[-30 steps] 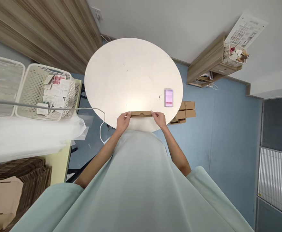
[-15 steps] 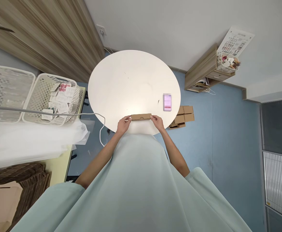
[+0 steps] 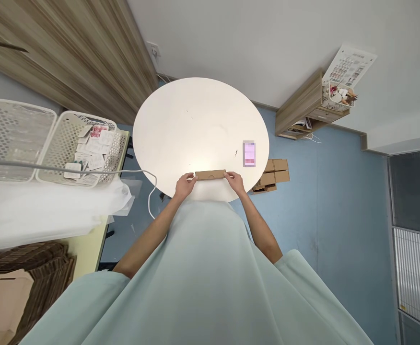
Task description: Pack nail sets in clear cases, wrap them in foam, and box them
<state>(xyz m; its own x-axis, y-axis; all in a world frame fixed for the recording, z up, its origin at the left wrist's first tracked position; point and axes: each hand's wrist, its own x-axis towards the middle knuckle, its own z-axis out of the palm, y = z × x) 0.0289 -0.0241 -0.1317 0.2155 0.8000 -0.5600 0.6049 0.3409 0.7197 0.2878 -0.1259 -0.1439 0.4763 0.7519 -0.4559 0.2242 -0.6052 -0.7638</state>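
Note:
A long, slim brown cardboard box [image 3: 210, 175] is at the near side of the round white table [image 3: 195, 120], its edge with a small notch facing me. My left hand [image 3: 185, 185] grips the box's left end between thumb and fingers. At the right end, my right hand [image 3: 235, 183] pinches the corner in the same way. Farther right on the tabletop lies a phone [image 3: 249, 154] with a blurred pink screen.
Several closed cardboard boxes [image 3: 274, 173] are stacked beyond the table's right edge. On the left stand white baskets [image 3: 46, 158], one holding cards, with a white cable [image 3: 134, 170] running across them. Flattened cartons [image 3: 6, 302] lie at the lower left.
The view has tilted slightly, so the table sits a little lower in the picture. Both hands stay at the ends of the box, whose notched front edge looks flatter now.

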